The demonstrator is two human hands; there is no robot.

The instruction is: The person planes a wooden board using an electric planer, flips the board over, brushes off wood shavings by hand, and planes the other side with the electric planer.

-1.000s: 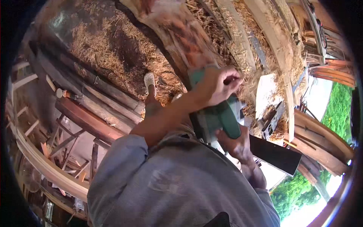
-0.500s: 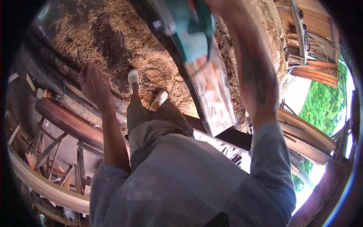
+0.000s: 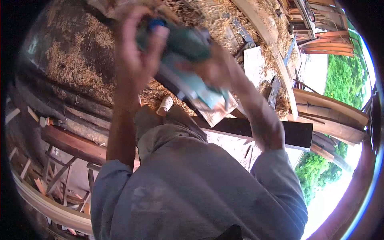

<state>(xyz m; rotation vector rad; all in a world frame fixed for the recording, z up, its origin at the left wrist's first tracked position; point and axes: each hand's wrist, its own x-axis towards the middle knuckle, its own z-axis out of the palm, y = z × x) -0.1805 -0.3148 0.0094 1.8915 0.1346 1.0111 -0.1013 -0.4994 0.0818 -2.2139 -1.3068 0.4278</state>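
Observation:
A teal electric planer (image 3: 186, 46), blurred by motion, lies along a wooden plank (image 3: 218, 114) whose pale near end shows below it. My right hand (image 3: 210, 66) is closed round the planer's rear handle. At the front, by a blue knob (image 3: 157, 23), my left hand (image 3: 138, 48) grips the planer, thumb on one side and fingers on the other. Blur hides the exact finger contact. Much of the plank's upper face is covered by the tool and my hands.
Wood shavings (image 3: 72, 66) cover the ground. The plank's near end rests on a dark crossbeam (image 3: 298, 134). A long board (image 3: 264, 28) runs along the right, with stacked planks (image 3: 328, 106) beyond. A reddish beam (image 3: 76, 144) stands at the left.
My left hand has come up from beside the body onto the planer's front. The planer and my right hand have shifted nearer and left, and the plank's visible end is shorter.

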